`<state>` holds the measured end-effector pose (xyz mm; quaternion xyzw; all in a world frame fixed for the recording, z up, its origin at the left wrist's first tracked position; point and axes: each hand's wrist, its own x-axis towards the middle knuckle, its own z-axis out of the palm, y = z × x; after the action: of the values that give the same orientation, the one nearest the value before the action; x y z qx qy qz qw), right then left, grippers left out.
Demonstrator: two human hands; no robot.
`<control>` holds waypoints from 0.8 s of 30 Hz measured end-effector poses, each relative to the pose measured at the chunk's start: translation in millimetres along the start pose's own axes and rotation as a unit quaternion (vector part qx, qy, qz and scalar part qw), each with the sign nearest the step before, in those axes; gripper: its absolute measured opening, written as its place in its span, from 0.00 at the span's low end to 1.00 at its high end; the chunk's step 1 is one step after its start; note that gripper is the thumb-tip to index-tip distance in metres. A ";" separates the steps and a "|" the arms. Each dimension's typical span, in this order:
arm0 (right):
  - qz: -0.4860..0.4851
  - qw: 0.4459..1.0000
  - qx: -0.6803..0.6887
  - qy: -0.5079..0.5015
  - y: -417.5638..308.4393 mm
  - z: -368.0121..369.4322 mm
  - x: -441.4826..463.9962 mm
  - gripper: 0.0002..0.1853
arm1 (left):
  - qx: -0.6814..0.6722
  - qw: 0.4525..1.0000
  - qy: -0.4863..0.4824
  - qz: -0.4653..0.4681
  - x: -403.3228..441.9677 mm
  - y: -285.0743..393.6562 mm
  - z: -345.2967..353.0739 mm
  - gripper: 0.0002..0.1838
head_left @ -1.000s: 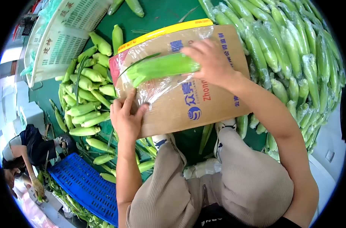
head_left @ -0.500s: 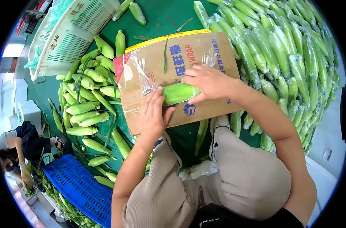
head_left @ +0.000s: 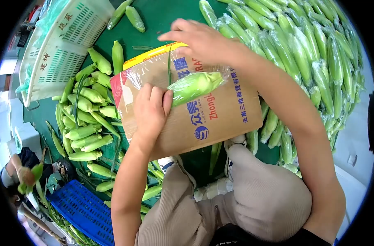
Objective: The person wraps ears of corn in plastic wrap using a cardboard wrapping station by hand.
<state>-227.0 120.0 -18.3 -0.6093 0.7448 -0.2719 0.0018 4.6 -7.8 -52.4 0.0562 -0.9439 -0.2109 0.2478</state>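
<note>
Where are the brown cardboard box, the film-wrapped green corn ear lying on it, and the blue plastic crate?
Brown cardboard box [head_left: 226, 110], head view: bare part of its printed face.
Film-wrapped green corn ear [head_left: 197, 87], head view: middle of its husk.
Blue plastic crate [head_left: 82, 211], head view: its slotted wall.

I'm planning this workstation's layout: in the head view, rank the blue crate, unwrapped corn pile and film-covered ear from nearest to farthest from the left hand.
1. Film-covered ear: at the left hand, over the cardboard box.
2. Unwrapped corn pile: left of the hand.
3. Blue crate: farthest, at lower left.
</note>
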 end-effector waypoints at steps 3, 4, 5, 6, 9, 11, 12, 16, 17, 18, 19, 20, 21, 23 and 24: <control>0.017 0.985 -0.111 -0.130 33.3 27.2 19.3 0.17 | 0.025 0.999 0.002 0.020 -2.2 -1.2 0.5 0.10; 0.046 0.969 -0.112 -0.214 43.3 29.8 24.7 0.17 | 0.027 0.999 0.000 0.026 -0.6 -2.1 0.0 0.10; 0.059 0.969 -0.113 -0.209 47.0 29.1 28.5 0.16 | 0.024 0.999 0.002 0.035 -1.0 -1.7 -0.8 0.10; 0.073 0.969 -0.114 -0.205 50.3 29.1 31.3 0.16 | 0.021 0.999 0.003 0.044 -2.4 -0.7 -1.6 0.10; 0.196 0.967 -0.132 -0.097 93.4 34.9 39.7 0.19 | 0.015 0.999 -0.003 0.041 -4.0 -2.2 -3.5 0.08; 0.317 0.938 -0.142 0.020 101.2 29.9 23.1 0.25 | 0.030 0.999 -0.016 0.023 -2.8 0.1 -2.9 0.06; 0.378 0.910 -0.145 0.090 98.0 18.9 15.5 0.30 | 0.021 0.998 -0.044 -0.029 2.3 0.9 -2.6 0.08; 0.063 0.997 -0.043 0.003 9.2 -0.6 -31.1 0.46 | 0.166 0.985 -0.019 0.052 46.1 -10.0 -3.3 0.06; -0.035 0.999 -0.015 -0.024 -19.3 0.5 -44.0 0.49 | 0.178 0.982 -0.016 0.064 56.1 -16.7 -1.2 0.07; -0.043 0.995 -0.081 -0.045 -35.4 5.6 -47.1 0.51 | 0.192 0.978 -0.013 0.076 68.5 -26.7 2.3 0.09; -0.047 0.986 -0.148 -0.061 -50.8 13.2 -49.4 0.53 | 0.225 0.971 0.021 0.079 84.6 -38.5 10.5 0.10; -0.047 0.973 -0.215 -0.071 -60.1 18.2 -48.4 0.55 | 0.258 0.961 0.052 0.089 99.6 -47.4 15.1 0.11; -0.028 0.978 -0.189 -0.077 -58.7 19.8 -40.1 0.53 | 0.275 0.957 0.053 0.070 111.5 -48.8 10.9 0.13; 0.015 0.987 -0.136 -0.087 -41.1 21.8 -19.1 0.50 | 0.168 0.982 0.088 -0.017 115.0 -43.2 -1.9 0.15; 0.043 0.989 -0.104 -0.094 -32.9 23.2 -13.1 0.49 | 0.110 0.987 0.097 -0.060 108.3 -35.4 -8.5 0.16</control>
<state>-186.0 119.0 -28.9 -0.5967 0.7909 -0.1343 0.0200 -85.5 -65.8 -12.7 0.1597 -0.9279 -0.1134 0.3172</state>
